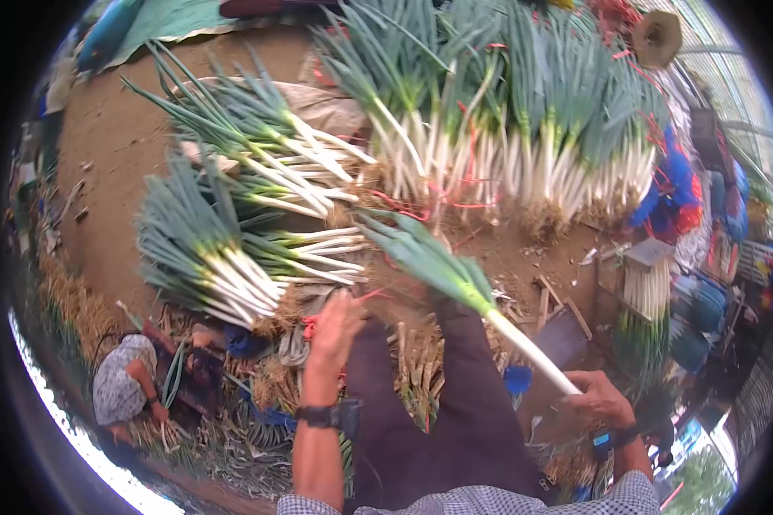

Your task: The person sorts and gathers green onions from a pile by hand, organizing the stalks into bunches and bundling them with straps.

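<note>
One long leek with a white stem and green leaves slants up and left across my lap. My right hand is closed round the lower end of its white stem. My left hand is raised above my left knee, blurred, beside red ties; its fingers look stretched out and nothing shows in it. Left of that hand lies a pile of leeks, roots toward me. Further ahead, a long row of leeks lies with leaves pointing away and red strings near the roots.
Another person in a patterned top crouches at the lower left among leeks. A wooden frame stands at my right, near a leek bundle with its leaves down. Blue and red bags lie at the right. Brown soil shows at the left.
</note>
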Demonstrator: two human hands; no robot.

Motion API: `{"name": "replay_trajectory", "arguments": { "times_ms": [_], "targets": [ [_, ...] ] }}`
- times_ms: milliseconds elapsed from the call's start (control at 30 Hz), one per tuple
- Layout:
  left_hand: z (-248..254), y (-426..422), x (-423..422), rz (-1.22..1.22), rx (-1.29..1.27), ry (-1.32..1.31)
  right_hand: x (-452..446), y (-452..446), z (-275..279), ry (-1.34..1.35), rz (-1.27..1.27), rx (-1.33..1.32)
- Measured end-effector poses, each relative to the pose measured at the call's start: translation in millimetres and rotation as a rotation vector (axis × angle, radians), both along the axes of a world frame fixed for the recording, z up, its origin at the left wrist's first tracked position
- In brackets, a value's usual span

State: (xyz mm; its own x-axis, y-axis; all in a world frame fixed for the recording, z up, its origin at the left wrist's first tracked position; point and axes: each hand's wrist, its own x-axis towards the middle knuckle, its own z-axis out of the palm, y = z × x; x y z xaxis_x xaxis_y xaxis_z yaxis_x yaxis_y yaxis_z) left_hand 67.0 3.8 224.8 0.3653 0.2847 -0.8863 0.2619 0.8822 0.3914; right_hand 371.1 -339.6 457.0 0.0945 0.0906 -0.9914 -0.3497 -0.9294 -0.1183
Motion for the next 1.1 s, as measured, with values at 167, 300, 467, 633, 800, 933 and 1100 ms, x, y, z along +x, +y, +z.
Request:
{"name": "replay_trajectory", "arguments": {
  "times_ms": [167, 300, 467, 633, 800, 933, 1100],
  "targets": [
    [-76, -109, 98, 0.438, -0.517, -0.279, -5, -17, 27, 0.233, -0.061, 0.030],
    [-70, -128, 127, 0.694, -0.605, -0.712, -12, -80, 23, 0.291, -0.064, -0.119],
    [-38, -73, 174, 0.555, -0.427, -0.631, -27, -136, -33, 0.062, 0.026, 0.004],
    [-5, -48, 330, 0.320, -0.410, -0.886, -17, -124, -92, -0.169, -0.145, 0.117],
    [50, -49, 440, 0.006, 0.541, -0.729, 65, -82, -128, -0.483, -0.074, 0.182],
    [18, -36, 345, -0.249, 0.524, -0.450, 160, -79, -192, -0.832, 0.095, 0.163],
    [-98, -56, 93, -0.369, 0.466, 0.133, 183, -59, -308, -0.666, 0.314, 0.154]
  ]
}}
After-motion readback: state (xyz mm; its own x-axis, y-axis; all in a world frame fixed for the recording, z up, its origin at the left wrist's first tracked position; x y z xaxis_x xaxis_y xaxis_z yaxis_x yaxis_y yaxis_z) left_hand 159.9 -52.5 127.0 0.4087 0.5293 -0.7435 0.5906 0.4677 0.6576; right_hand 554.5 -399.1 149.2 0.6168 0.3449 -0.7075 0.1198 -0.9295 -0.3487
